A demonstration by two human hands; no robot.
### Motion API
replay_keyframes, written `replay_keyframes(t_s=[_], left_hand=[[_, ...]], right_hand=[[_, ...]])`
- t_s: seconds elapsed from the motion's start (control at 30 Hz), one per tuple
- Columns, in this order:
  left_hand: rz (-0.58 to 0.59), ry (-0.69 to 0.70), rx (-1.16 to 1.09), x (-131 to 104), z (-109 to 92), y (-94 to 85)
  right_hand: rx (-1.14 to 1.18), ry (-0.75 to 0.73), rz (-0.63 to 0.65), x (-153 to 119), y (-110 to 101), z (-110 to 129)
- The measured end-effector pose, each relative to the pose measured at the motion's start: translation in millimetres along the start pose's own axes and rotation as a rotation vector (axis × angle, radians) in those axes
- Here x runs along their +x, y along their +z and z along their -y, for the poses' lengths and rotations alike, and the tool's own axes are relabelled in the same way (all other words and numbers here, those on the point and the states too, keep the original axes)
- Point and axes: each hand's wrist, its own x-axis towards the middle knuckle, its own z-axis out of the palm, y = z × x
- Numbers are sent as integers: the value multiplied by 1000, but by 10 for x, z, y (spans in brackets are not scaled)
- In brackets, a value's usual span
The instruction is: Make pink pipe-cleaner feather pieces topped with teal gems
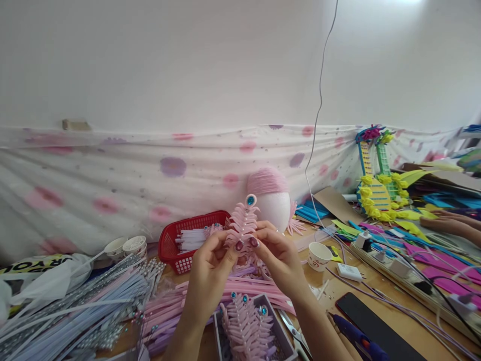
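Note:
Between both hands, a pink feather-shaped ornament stands upright, with a row of pearls down its middle and a blue gem at its tip. My left hand pinches its lower left side between thumb and fingers. On the lower right, my right hand grips it the same way, the two thumbs almost meeting. Below the hands, a grey box holds several similar pink ornaments with blue gems. Behind them is a white foam head wrapped in pink yarn on top.
A red basket holds white strips. Bundles of pink strips and grey-blue strips cover the left. At right lie scissors, a blue glue gun, a black phone, a paper cup and a power strip. Another person's hand is far right.

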Motion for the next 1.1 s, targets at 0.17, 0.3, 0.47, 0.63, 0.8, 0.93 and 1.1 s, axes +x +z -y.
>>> replay_keyframes(t_s=[0.17, 0.3, 0.47, 0.63, 0.8, 0.93, 1.1], left_hand=[[25, -176, -125, 46, 12, -17], [79, -336, -243, 89, 48, -59], [72, -357, -272, 88, 59, -69], [-14, -207, -138, 53, 26, -18], [-33, -130, -29, 27, 34, -5], [43, -118, 96, 14, 43, -14], [2, -82, 227, 7, 49, 18]], right_hand=[[109, 35, 19, 16, -4, 10], [158, 63, 29, 17, -11, 2], [146, 43, 32, 13, -25, -31], [63, 43, -10, 17, -31, -32], [66, 135, 1, 38, -9, 19], [171, 209, -134, 36, 10, 22], [155, 196, -283, 24, 23, -1]])
